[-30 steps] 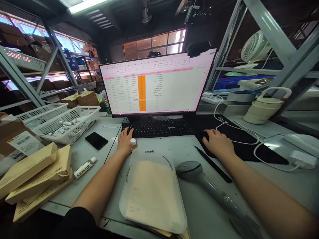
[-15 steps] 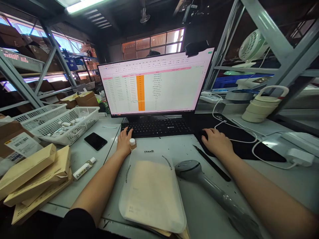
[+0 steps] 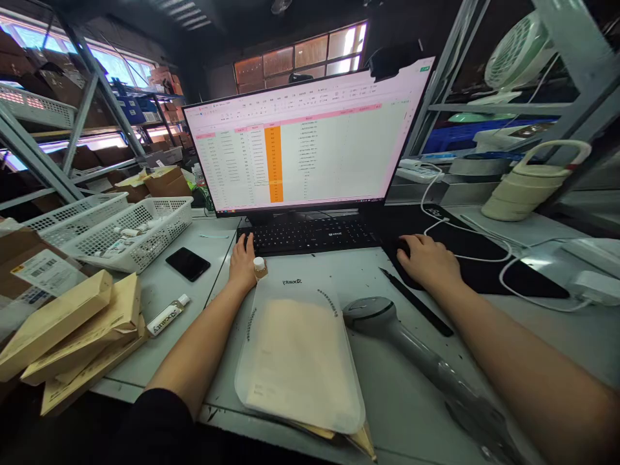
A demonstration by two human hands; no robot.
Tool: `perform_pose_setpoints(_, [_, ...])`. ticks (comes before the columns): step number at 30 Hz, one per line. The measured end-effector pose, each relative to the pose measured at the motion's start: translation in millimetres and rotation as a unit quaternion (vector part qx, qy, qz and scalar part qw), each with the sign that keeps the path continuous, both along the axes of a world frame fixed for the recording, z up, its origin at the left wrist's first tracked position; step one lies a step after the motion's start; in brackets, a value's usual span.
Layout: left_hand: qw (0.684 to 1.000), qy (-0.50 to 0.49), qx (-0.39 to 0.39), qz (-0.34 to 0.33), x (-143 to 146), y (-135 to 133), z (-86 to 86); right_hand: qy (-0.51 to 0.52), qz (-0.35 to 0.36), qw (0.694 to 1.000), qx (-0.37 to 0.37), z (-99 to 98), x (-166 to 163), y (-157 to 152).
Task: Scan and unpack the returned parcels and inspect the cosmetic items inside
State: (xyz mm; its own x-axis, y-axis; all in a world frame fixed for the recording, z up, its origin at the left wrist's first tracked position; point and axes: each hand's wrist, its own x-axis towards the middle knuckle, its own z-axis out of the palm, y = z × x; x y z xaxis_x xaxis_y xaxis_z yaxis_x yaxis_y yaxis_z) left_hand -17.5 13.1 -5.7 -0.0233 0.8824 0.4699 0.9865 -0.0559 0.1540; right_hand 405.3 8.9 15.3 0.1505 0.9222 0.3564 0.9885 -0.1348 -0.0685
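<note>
My left hand [image 3: 243, 258] rests at the left end of the black keyboard [image 3: 310, 234], fingers curled round a small white-capped bottle [image 3: 260, 267]. My right hand [image 3: 427, 260] lies cupped over a black mouse [image 3: 398, 248] on the dark mouse pad [image 3: 484, 271]. The monitor [image 3: 303, 142] shows a spreadsheet with an orange column. Between my forearms lies a frosted pouch [image 3: 298, 352] holding a tan envelope, with a grey barcode scanner [image 3: 382, 320] and a black pen [image 3: 416, 310] to its right.
White mesh baskets [image 3: 145, 232] with small bottles stand at left, a black phone [image 3: 188, 263] and a small tube [image 3: 167, 315] beside them. Padded envelopes [image 3: 68, 323] stack at near left. Tape rolls [image 3: 523, 187], white cables and a fan [image 3: 518, 55] sit at right among shelf frames.
The view has tilted and moved a little closer to the monitor. Both hands stay where they were, left on the bottle by the keyboard, right on the mouse.
</note>
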Motion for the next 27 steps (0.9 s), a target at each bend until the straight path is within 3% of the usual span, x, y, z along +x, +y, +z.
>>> perform_pose_setpoints(5, [1.000, 0.014, -0.025, 0.009, 5.5, 4.1, 2.9, 0.002, 0.000, 1.000, 0.001, -1.0, 0.0, 1.1])
perform_pose_setpoints(13, [0.997, 0.040, -0.051, -0.030, 11.6, 2.5, 12.3, 0.002, 0.003, 1.000, 0.006, -3.4, 3.1, 3.2])
perform_pose_setpoints(27, [0.995, -0.083, 0.054, -0.010, -1.7, 6.9, 3.5, -0.007, -0.013, 0.999, 0.032, -9.9, 6.6, 8.7])
